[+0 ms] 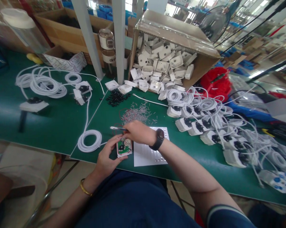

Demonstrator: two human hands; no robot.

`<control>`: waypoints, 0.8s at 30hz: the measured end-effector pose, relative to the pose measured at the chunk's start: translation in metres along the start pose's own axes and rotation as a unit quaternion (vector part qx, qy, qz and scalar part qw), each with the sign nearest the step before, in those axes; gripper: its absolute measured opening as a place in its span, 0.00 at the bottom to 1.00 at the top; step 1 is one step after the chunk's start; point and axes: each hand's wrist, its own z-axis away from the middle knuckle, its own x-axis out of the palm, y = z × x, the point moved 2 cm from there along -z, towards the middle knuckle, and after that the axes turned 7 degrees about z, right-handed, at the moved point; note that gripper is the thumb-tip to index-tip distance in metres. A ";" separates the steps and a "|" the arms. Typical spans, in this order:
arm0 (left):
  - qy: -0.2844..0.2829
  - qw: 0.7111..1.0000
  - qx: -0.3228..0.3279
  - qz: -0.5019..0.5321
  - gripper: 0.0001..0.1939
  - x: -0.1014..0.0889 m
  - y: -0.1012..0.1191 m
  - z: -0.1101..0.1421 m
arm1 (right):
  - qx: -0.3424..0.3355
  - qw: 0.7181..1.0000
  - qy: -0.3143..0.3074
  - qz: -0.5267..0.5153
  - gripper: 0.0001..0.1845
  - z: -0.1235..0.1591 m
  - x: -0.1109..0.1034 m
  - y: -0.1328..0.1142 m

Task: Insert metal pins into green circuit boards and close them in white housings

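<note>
My left hand point(107, 155) is closed round the side of a small white plastic housing point(119, 155), its thumb along the near edge. Inside the housing lies a green circuit board point(122, 148) with a round pale part and a dark part on it. My right hand point(138, 132) grips a slim pen-like tool point(117, 128) whose end points left. Its fingertips are over the far edge of the housing, where they hide part of it. A white cable coil point(90, 141) lies left of the housing, its cable running towards it.
A white sheet point(145, 155) with small metal pieces lies under my right forearm. Beyond my hands are a heap of screws point(136, 113) and black small parts point(116, 97). A cardboard box point(173, 31) holds white housings. Cabled housings point(196, 128) crowd the right; more cable coils point(47, 86) lie left.
</note>
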 end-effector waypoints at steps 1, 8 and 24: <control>-0.002 1.000 0.001 -0.009 0.33 0.000 0.001 0.000 | 0.000 1.000 -0.008 -0.004 0.04 0.000 -0.001 0.000; -0.008 0.999 0.037 0.013 0.32 0.000 0.001 -0.001 | 0.033 0.982 -0.057 -0.179 0.04 0.008 -0.003 0.005; 0.017 0.998 0.032 0.059 0.29 0.001 0.004 0.000 | 0.104 0.946 0.136 -0.277 0.08 0.029 0.042 0.005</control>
